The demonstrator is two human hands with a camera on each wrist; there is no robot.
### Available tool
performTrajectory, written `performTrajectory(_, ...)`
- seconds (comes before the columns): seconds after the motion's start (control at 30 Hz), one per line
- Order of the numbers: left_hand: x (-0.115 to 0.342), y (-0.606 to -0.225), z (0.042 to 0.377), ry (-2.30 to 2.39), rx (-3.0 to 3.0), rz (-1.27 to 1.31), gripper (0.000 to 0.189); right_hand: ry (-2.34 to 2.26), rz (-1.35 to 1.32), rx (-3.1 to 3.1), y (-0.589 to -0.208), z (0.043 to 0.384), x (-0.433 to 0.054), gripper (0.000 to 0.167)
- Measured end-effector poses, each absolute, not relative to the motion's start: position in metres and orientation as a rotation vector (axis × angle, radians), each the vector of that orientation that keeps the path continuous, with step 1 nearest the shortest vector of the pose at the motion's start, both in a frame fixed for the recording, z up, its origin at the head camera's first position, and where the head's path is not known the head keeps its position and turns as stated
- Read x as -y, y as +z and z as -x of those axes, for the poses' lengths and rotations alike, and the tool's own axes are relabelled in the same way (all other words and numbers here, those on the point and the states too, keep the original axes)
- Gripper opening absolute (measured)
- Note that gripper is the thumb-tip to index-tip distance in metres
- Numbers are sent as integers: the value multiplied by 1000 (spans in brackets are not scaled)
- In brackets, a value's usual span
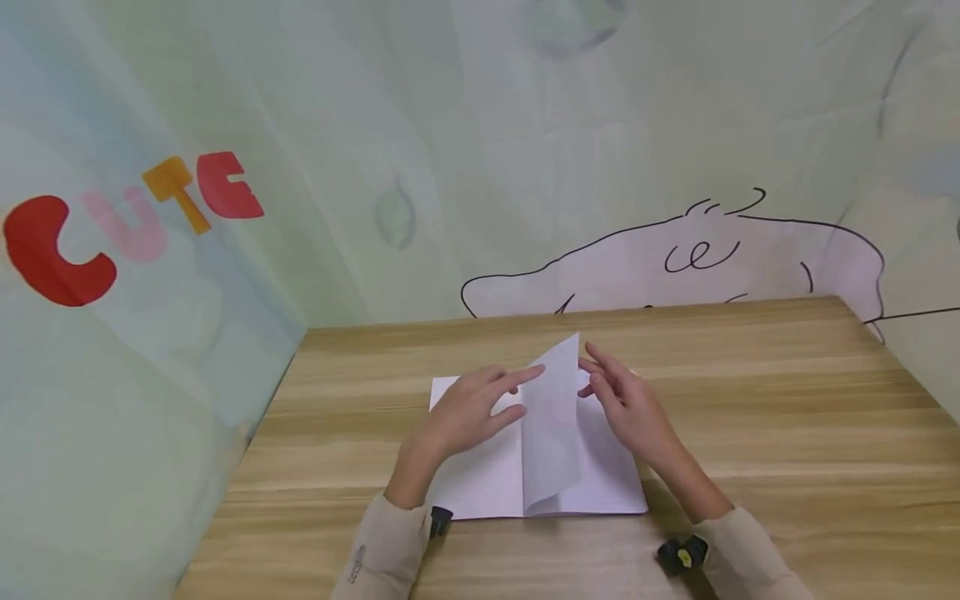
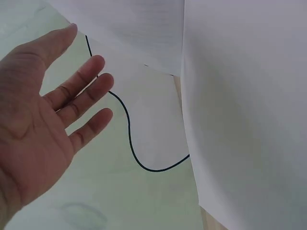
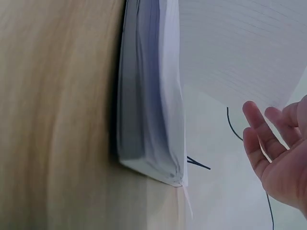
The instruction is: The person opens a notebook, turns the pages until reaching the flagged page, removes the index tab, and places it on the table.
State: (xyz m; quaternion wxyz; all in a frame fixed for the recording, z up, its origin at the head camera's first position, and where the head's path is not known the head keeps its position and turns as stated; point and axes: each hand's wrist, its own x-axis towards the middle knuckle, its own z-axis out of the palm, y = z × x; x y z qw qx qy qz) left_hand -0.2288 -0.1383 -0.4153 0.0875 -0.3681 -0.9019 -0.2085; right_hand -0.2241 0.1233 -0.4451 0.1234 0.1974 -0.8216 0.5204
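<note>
A book with blank-looking white pages [image 1: 480,483] lies spread on the table, and one leaf [image 1: 551,433] stands up near its middle. My left hand [image 1: 461,417] is over the left page, its extended index finger against the raised leaf's upper left side. On the other side, my right hand [image 1: 633,412] hovers by the leaf's right edge with loosely bent fingers; whether they touch it is unclear. The left wrist view shows the left hand [image 2: 38,110] with relaxed fingers beside the sheets. In the right wrist view, the book's thick page block [image 3: 148,110] appears edge-on.
The wooden table [image 1: 337,433] extends around the book on all sides. Behind it hangs a pale green printed cloth [image 1: 420,150] with coloured letters and a line-drawn figure. Black wrist devices [image 1: 682,554] sit at the cuffs of both beige sleeves [image 1: 750,558].
</note>
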Motion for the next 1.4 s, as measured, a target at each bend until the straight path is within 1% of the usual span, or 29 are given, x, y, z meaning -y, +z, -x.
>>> performTrajectory(0.37,131,-413,225,-679,2605,1145,56,1336,-782,2483,-447,213,-114,51)
performTrajectory(0.67,131,-412,223,-718,2537,1169,43,1168,-901,2482,-452,207,-109,51)
performTrajectory(0.8,135,-411,223,-727,2526,1148,46,1162,-939,2435,-454,207,-108,58)
performTrajectory(0.93,138,-409,223,-715,2516,1124,37,1169,-987,2389,-455,210,-110,62)
performTrajectory(1.03,140,-408,223,-699,2500,1115,30,1166,-1013,2363,-454,212,-113,59)
performTrajectory(1.17,143,-407,226,-680,2471,1112,21,1087,-1010,2343,-451,217,-118,47)
performTrajectory(1.27,145,-404,229,-676,2465,1104,15,1030,-986,2338,-446,220,-122,40)
performTrajectory(1.4,151,-399,231,-694,2487,1076,11,998,-926,2364,-441,225,-128,39)
